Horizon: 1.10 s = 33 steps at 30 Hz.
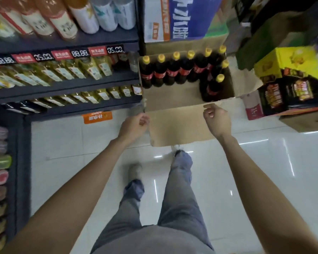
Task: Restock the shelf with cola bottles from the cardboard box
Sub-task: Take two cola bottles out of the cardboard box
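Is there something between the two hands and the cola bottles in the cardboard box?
Nothing visible blocks them. The cardboard box is open on top, its near flap folded down toward the person. The left hand and right hand hover at that flap; the cola bottles stand uncovered along the box's far and right sides.

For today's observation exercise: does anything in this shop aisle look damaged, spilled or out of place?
Nothing looks spilled or broken. The cardboard box stands open on the floor with its near flap folded out. The cola bottles stand upright along its far and right sides only; the rest is bare.

Bare forearms, grey top (154, 241), grey trousers (180, 195) cuffed at the ankles, and seemingly pale shoes (135, 170).
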Tool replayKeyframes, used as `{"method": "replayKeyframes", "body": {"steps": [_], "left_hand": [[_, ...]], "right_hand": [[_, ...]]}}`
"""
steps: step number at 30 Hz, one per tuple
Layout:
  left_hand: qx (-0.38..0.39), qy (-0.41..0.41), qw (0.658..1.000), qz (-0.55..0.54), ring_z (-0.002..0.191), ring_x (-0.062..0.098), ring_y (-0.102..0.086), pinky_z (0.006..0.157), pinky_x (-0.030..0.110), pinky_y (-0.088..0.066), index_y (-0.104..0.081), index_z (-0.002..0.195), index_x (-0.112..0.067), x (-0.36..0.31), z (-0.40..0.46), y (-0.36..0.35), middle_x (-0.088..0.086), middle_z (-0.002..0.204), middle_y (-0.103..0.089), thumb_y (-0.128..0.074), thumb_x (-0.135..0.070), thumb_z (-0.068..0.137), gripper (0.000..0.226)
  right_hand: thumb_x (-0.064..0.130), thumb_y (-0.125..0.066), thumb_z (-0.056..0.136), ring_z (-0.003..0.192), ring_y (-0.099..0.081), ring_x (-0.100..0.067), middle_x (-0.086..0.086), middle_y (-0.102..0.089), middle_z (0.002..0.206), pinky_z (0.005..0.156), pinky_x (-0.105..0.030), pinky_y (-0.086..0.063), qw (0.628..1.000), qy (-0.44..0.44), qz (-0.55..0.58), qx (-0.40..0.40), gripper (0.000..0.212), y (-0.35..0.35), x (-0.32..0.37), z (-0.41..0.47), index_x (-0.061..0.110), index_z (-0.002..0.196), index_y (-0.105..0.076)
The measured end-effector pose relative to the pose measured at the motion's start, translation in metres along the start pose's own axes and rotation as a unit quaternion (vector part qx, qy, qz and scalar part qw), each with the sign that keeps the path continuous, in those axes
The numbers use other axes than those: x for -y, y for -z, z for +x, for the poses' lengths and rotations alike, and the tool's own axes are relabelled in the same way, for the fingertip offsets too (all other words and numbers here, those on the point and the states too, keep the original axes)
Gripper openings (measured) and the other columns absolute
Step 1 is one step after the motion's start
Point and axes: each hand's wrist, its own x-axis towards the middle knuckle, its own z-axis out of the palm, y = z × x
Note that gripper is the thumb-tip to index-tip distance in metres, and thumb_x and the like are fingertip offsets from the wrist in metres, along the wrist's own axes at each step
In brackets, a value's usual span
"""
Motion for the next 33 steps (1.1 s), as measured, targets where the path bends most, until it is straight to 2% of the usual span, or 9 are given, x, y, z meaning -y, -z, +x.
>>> {"method": "replayKeyframes", "body": {"steps": [5, 8, 13, 15, 18, 20, 24, 28, 33], "left_hand": [[0.001, 0.01, 0.997, -0.077, 0.093, 0.006, -0.057, 0.071, 0.003, -0.038, -0.057, 0.119, -0.017, -0.082, 0.09, -0.06, -0.009, 0.103, -0.059, -0.06, -0.011, 0.09, 0.03], [0.016, 0.019, 0.997, -0.07, 0.106, 0.008, -0.054, 0.084, 0.017, -0.04, -0.049, 0.129, -0.02, -0.12, 0.14, -0.105, -0.006, 0.117, -0.057, -0.064, -0.016, 0.088, 0.043], [0.037, 0.019, 0.998, -0.048, 0.125, 0.017, -0.045, 0.095, 0.026, -0.037, -0.041, 0.137, -0.021, -0.154, 0.207, -0.171, 0.0, 0.135, -0.048, -0.071, -0.019, 0.082, 0.063], [0.043, 0.02, 0.998, -0.041, 0.128, 0.018, -0.041, 0.101, 0.029, -0.036, -0.039, 0.139, -0.022, -0.161, 0.227, -0.189, 0.0, 0.14, -0.044, -0.075, -0.019, 0.078, 0.071], [0.048, 0.031, 0.996, -0.064, 0.13, 0.019, -0.04, 0.103, 0.027, -0.033, -0.039, 0.14, -0.023, -0.17, 0.249, -0.215, 0.001, 0.142, -0.042, -0.081, -0.019, 0.071, 0.081], [0.029, 0.047, 0.997, -0.061, 0.126, 0.021, -0.045, 0.099, 0.031, -0.037, -0.04, 0.136, -0.022, -0.176, 0.259, -0.229, 0.001, 0.138, -0.047, -0.083, -0.022, 0.067, 0.082], [-0.043, 0.044, 0.998, 0.029, 0.114, 0.023, -0.054, 0.087, 0.035, -0.044, -0.044, 0.13, -0.021, -0.182, 0.263, -0.241, 0.0, 0.126, -0.057, -0.082, -0.034, 0.068, 0.073], [-0.088, 0.015, 0.996, 0.0, 0.103, 0.024, -0.062, 0.08, 0.036, -0.051, -0.052, 0.12, -0.017, -0.17, 0.254, -0.235, -0.001, 0.114, -0.064, -0.083, -0.032, 0.063, 0.066], [-0.153, 0.032, 0.987, -0.033, 0.104, 0.022, -0.062, 0.082, 0.038, -0.053, -0.055, 0.115, -0.016, -0.142, 0.236, -0.211, 0.001, 0.111, -0.065, -0.086, -0.03, 0.059, 0.066]], "right_hand": [[0.002, -0.052, 0.085, 0.097, -0.063, -0.029, -0.011, -0.068, 0.108, 0.085, -0.039, -0.051, 0.997, 0.062, 0.015, -0.037, 0.033, 0.051, -0.045, 0.119, 0.009, 0.116, -0.061], [-0.002, -0.055, 0.08, 0.1, -0.058, -0.033, -0.015, -0.063, 0.11, 0.085, -0.036, -0.044, 0.99, 0.134, -0.039, -0.034, 0.041, 0.066, -0.068, 0.188, 0.006, 0.12, -0.058], [0.003, -0.063, 0.078, 0.118, -0.044, -0.035, -0.013, -0.054, 0.129, 0.096, -0.032, -0.032, 0.966, 0.218, -0.115, 0.078, 0.059, 0.065, -0.086, 0.272, 0.008, 0.134, -0.046], [0.005, -0.071, 0.073, 0.121, -0.042, -0.036, -0.013, -0.056, 0.126, 0.099, -0.037, -0.035, 0.943, 0.278, -0.137, 0.12, 0.062, 0.06, -0.092, 0.294, 0.008, 0.131, -0.049], [0.02, -0.08, 0.067, 0.118, -0.043, -0.035, -0.008, -0.058, 0.124, 0.092, -0.039, -0.032, 0.899, 0.349, -0.214, 0.156, 0.069, 0.051, -0.105, 0.318, 0.014, 0.13, -0.052], [0.028, -0.083, 0.065, 0.115, -0.043, -0.035, -0.006, -0.057, 0.124, 0.089, -0.041, -0.033, 0.893, 0.357, -0.223, 0.157, 0.076, 0.045, -0.109, 0.325, 0.02, 0.133, -0.051], [0.036, -0.079, 0.069, 0.116, -0.039, -0.035, -0.009, -0.047, 0.129, 0.092, -0.041, -0.028, 0.891, 0.33, -0.274, 0.146, 0.078, 0.034, -0.102, 0.328, 0.029, 0.138, -0.043], [0.041, -0.076, 0.072, 0.115, -0.037, -0.032, -0.007, -0.043, 0.129, 0.092, -0.04, -0.027, 0.892, 0.301, -0.309, 0.135, 0.074, 0.028, -0.095, 0.321, 0.033, 0.137, -0.041], [0.037, -0.085, 0.057, 0.102, -0.044, -0.031, -0.01, -0.056, 0.113, 0.08, -0.04, -0.033, 0.904, 0.336, -0.249, 0.084, 0.067, 0.027, -0.103, 0.308, 0.016, 0.115, -0.059]]}}
